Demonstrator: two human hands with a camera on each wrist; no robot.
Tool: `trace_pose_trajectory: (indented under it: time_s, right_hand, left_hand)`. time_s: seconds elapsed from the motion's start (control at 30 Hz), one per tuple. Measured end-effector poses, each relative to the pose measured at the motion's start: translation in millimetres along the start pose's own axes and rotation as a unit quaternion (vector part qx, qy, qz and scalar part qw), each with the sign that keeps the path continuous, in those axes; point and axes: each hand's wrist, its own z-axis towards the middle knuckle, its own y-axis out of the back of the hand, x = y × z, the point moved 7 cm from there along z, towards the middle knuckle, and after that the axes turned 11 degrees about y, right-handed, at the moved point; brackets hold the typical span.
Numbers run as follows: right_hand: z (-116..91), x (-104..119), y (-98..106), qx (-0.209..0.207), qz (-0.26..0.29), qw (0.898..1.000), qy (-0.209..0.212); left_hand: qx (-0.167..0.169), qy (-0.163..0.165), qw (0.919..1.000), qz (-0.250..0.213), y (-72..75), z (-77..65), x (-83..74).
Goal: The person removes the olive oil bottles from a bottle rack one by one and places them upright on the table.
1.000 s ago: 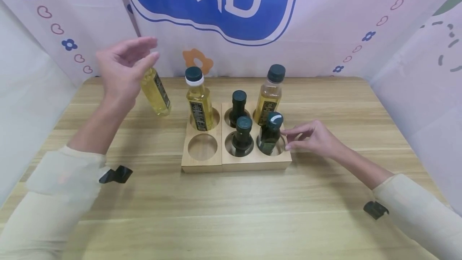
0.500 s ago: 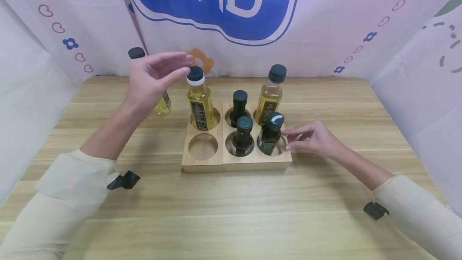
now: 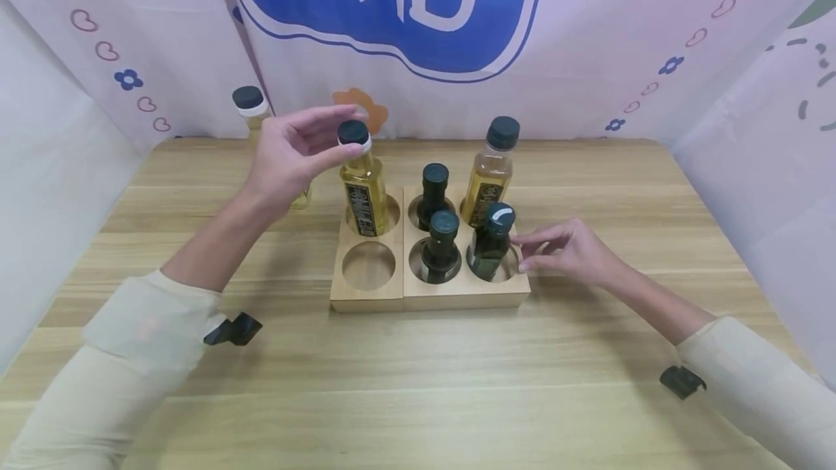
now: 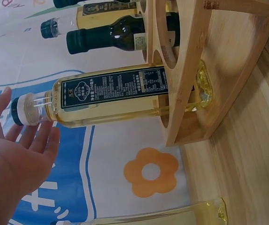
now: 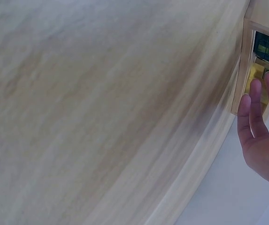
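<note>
My left hand [image 3: 287, 158] is around the dark cap of a bottle of yellow oil [image 3: 366, 198], thumb in front and fingers behind. In the left wrist view this oil bottle [image 4: 115, 96] stands in a hole of the wooden bottle rack [image 4: 190, 70], and the left fingers [image 4: 52, 143] are spread beside its white collar. My right hand [image 3: 568, 252] has its thumb and fingertips at the right side of the wooden rack [image 3: 464, 301], beside a dark green bottle [image 3: 486, 249]. The right wrist view shows its fingers [image 5: 256, 105] fairly straight in front of the rack's side.
Two more dark green bottles [image 3: 439, 249] and a pale yellow oil bottle [image 3: 490, 176] sit in the rack. The front left hole [image 3: 368, 267] holds nothing. Another oil bottle [image 3: 251, 109] stands on the table behind my left hand. A printed cloth [image 3: 581, 35] hangs at the back.
My left hand has moved right and lower, from in front of the separate oil bottle at the left to the cap of the oil bottle in the rack. The right hand stays in place.
</note>
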Motion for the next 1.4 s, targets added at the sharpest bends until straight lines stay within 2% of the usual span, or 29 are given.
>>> trace_pose_trajectory:
  time_s: [0.2, 0.3, 0.77, 0.97, 1.23, 1.4]
  right_hand:
    - [0.2, 0.9, -0.2, -0.001, -0.006, 1.0, 0.0]
    - [0.2, 0.7, -0.4, -0.003, -0.004, 1.0, 0.001]
    - [0.8, 0.5, -0.1, -0.002, -0.007, 1.0, -0.006]
    - [0.5, 0.8, 0.4, -0.001, -0.011, 1.0, 0.0]
    - [-0.4, 1.0, 0.8, -0.002, -0.012, 1.0, 0.002]
    - [-0.7, 0.8, 0.4, -0.004, -0.01, 1.0, -0.002]
  left_hand:
    - [0.023, 0.005, 0.9996, -0.013, -3.4, 2.0, 5.0]
    - [0.023, 0.007, 0.9996, -0.016, -3.8, 3.2, 7.6]
    - [0.001, 0.026, 0.9994, -0.023, 1.0, 5.7, 14.1]
    - [-0.001, 0.023, 0.9991, -0.036, 0.2, 6.6, 13.9]
    - [-0.015, 0.034, 0.9992, -0.014, 1.4, 7.1, 13.2]
    - [-0.018, 0.039, 0.9989, -0.016, 1.4, 7.2, 12.3]
